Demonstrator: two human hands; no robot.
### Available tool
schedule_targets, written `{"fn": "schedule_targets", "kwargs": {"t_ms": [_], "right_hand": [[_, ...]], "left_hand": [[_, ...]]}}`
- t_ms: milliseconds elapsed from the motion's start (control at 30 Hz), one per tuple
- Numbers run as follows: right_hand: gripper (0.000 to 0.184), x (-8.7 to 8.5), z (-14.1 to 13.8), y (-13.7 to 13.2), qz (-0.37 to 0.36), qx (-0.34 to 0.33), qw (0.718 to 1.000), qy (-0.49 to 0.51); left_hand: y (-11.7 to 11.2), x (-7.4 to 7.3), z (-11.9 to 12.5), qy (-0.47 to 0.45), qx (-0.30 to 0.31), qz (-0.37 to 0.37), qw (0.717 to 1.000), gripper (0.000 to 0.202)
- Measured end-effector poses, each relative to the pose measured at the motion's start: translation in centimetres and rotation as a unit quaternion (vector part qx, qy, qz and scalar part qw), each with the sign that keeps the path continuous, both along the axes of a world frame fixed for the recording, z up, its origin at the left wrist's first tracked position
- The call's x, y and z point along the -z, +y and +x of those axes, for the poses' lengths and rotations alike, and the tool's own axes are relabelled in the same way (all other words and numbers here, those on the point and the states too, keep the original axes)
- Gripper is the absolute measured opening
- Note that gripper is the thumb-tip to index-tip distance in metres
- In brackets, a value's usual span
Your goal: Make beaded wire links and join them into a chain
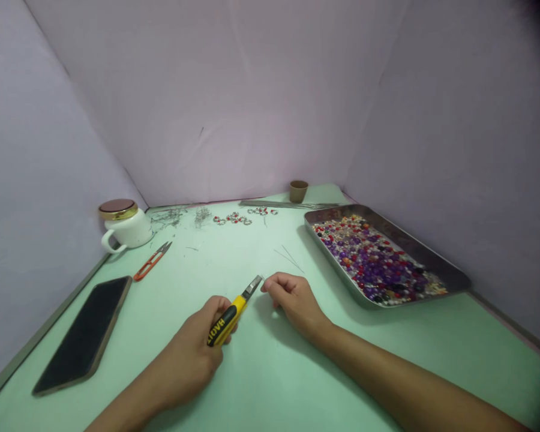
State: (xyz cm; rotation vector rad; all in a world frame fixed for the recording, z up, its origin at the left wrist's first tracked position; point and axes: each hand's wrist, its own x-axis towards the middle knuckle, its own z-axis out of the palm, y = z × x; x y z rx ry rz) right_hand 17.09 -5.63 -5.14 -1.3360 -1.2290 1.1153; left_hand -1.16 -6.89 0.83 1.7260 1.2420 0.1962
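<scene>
My left hand (193, 354) is closed around yellow-and-black-handled pliers (231, 312), whose metal jaws point up and right toward my right hand. My right hand (292, 297) rests on the pale green table (261, 372) with fingers pinched together at the plier tips, on something too small to make out. Two thin wires (289, 258) lie on the table just beyond the right hand.
A metal tray (450, 273) of several mixed purple, red and white beads sits at the right. A dark phone (85, 333), red thread snips (152, 261) and a lidded white mug (125, 227) lie left. Beaded rings (233, 219), wire bits and a small brown cup (298, 191) stand at the back.
</scene>
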Motion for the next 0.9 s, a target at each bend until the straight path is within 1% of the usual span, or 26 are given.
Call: {"fn": "schedule_targets", "kwargs": {"t_ms": [100,167,267,333,400,467,600,733,800,900], "right_hand": [[0.017,-0.1,0.0,0.0,0.005,0.004,1.000,-0.006],[0.018,-0.1,-0.1,0.0,0.004,0.004,1.000,-0.015],[0.020,-0.1,-0.2,-0.1,0.005,-0.004,1.000,-0.028],[0.023,0.1,-0.2,-0.1,0.007,-0.013,1.000,-0.028],[0.025,0.3,-0.3,-0.2,0.018,-0.023,0.999,-0.022],[0.028,0.4,-0.2,-0.2,0.030,-0.048,0.998,-0.014],[0.034,0.8,-0.1,-0.2,0.028,-0.084,0.995,0.035],[0.040,1.0,0.0,-0.2,0.018,-0.088,0.993,0.076],[0.040,1.0,0.0,-0.2,0.019,-0.093,0.992,0.079],[0.036,1.0,-0.1,-0.2,0.016,-0.105,0.993,0.053]], "left_hand": [[0.0,-0.2,0.0,-0.023,-0.008,-0.028,0.999,0.041],[0.1,-0.2,-0.1,-0.016,0.003,-0.014,1.000,0.040],[0.1,0.1,-0.3,0.001,0.027,0.017,0.999,0.029],[0.0,0.5,-0.6,0.009,0.021,0.029,0.999,0.026],[-0.3,1.0,-0.8,0.007,0.006,0.047,0.999,0.027],[-0.5,1.5,-1.1,0.001,-0.003,0.067,0.998,0.028],[-0.7,2.0,-1.5,-0.011,-0.008,0.088,0.996,0.034],[-0.6,2.3,-1.7,-0.012,-0.002,0.093,0.996,0.037],[-0.6,2.4,-1.8,-0.012,-0.001,0.097,0.995,0.039],[-0.6,2.5,-1.8,-0.015,-0.002,0.100,0.995,0.040]]}}
